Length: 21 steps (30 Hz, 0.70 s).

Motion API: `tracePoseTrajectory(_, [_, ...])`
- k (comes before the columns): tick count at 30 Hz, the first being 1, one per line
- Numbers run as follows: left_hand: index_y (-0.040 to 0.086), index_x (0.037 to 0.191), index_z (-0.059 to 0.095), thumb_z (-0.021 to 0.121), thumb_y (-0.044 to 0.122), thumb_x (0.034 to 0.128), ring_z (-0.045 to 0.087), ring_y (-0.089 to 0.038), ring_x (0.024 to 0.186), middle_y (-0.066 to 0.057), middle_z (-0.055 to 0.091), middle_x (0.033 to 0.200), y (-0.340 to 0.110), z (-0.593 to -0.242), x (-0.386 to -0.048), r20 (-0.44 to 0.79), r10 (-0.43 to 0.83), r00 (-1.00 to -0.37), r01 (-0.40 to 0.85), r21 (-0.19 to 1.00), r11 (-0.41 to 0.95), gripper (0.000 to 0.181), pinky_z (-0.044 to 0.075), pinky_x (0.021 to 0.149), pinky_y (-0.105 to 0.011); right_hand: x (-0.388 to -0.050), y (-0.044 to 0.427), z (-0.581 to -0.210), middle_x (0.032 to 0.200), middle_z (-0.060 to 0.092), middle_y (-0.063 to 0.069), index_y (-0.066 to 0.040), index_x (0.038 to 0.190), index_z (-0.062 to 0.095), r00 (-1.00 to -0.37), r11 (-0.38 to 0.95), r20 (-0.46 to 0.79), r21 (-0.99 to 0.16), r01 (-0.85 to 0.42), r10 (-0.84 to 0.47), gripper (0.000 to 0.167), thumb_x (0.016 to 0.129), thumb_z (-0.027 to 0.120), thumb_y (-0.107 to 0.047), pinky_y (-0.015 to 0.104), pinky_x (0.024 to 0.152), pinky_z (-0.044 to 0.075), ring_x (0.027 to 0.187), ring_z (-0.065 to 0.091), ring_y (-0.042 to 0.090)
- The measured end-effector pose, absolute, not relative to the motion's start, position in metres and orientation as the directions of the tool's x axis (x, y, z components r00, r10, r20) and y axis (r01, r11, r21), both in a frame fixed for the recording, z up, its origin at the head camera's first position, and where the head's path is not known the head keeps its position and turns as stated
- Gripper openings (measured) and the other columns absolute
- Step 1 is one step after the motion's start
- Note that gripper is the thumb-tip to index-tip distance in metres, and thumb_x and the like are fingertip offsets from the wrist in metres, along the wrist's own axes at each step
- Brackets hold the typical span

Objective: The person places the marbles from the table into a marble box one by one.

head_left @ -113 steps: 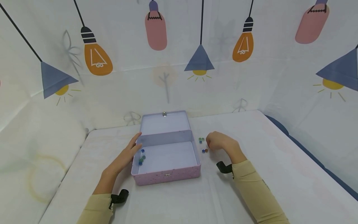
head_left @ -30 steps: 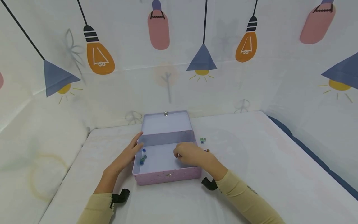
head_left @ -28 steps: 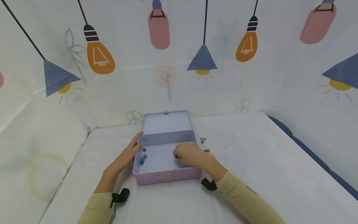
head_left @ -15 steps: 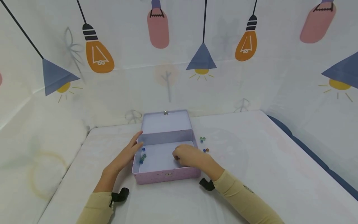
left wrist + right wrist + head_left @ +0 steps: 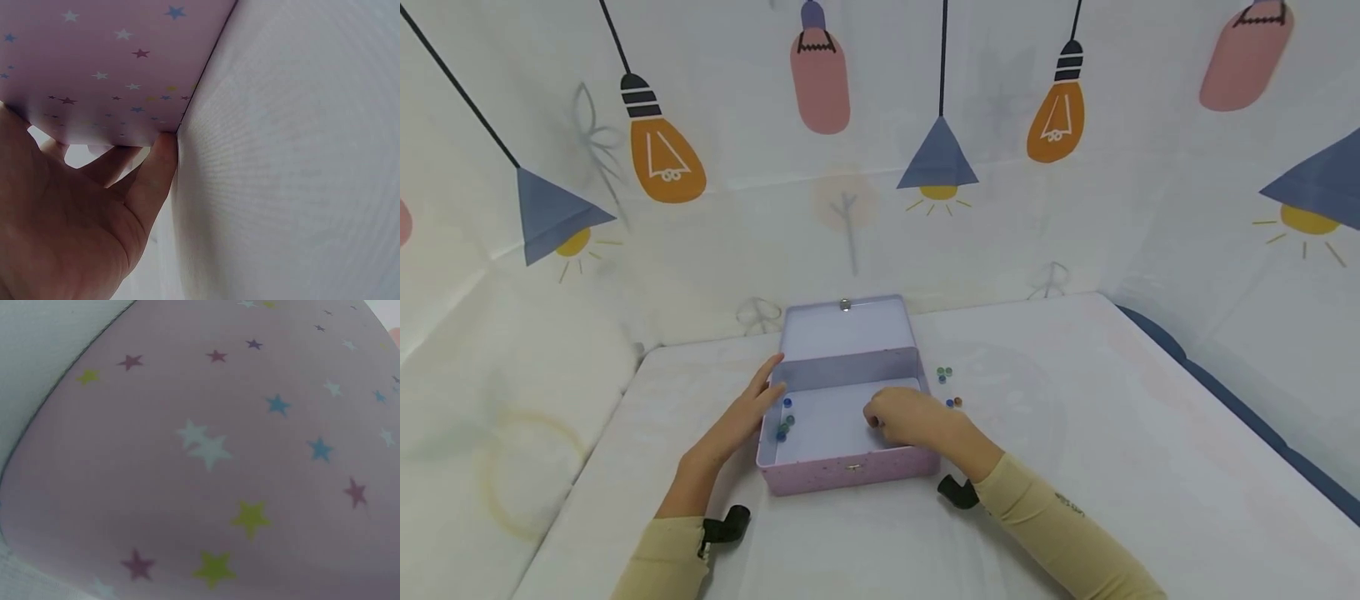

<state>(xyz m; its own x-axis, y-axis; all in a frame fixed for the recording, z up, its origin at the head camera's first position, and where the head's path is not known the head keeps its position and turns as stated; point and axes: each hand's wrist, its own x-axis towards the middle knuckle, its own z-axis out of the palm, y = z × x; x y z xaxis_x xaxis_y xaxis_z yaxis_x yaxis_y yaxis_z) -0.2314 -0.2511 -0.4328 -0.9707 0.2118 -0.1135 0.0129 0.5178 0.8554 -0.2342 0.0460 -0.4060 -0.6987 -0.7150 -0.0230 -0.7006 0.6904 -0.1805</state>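
Your left hand (image 5: 741,423) touches the left side of the pink box (image 5: 850,472). Your right hand (image 5: 912,415), fingers bent, is over the box's inside. Little balls (image 5: 784,427) sit in its left end; five more balls (image 5: 958,402) lie to its right.

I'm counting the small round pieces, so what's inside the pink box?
A few small blue and green pieces lie in the pink box, near its left side. The right hand is in there too; anything in its grasp or directly beneath it is covered.

The right hand (image 5: 908,417) hides its own fingertips, so its hold cannot be told, and the head view's lower edge cuts off both sleeves (image 5: 662,558).
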Motion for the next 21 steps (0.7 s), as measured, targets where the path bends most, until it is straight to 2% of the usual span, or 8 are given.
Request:
tracePoseTrajectory(5, [0.050,0.155,0.000,0.034,0.052,0.1048,0.002,-0.045,0.154,-0.002,-0.005,0.170,-0.251,-0.434,-0.231,-0.119,0.210,-0.970,0.005,0.860,0.510,0.061,0.027,0.111,-0.073,-0.235,0.047,-0.405,0.097,0.074,-0.002,-0.011,0.099,0.075,-0.694,0.682,-0.028,-0.215,-0.699,-0.720,0.021,0.088,0.062,0.001,0.025,0.079,0.055,0.088,0.065,0.008])
tracePoseTrajectory(12, [0.048,0.156,0.001,0.034,0.052,0.1049,0.000,-0.044,0.154,0.000,-0.006,0.169,-0.249,-0.433,-0.231,-0.111,0.213,-0.971,0.011,0.865,0.502,0.062,0.025,0.111,-0.074,-0.235,0.048,-0.399,0.098,0.073,-0.002,-0.010,0.101,0.075,-0.678,0.657,0.000,-0.245,-0.713,-0.735,0.016,0.095,0.061,-0.007,0.026,0.081,0.055,0.087,0.063,0.008])
tracePoseTrajectory(21, [0.046,0.157,0.000,0.035,0.053,0.1046,-0.001,-0.045,0.154,0.000,-0.007,0.169,-0.251,-0.431,-0.230,-0.116,0.216,-0.970,0.010,0.862,0.507,0.063,0.024,0.110,-0.075,-0.235,0.055,-0.391,0.103,0.073,-0.001,-0.011,0.105,0.073,-0.683,0.643,0.024,-0.313,-0.699,-0.730,0.017,0.095,0.060,-0.007,0.026,0.079,0.054,0.088,0.062,0.008])
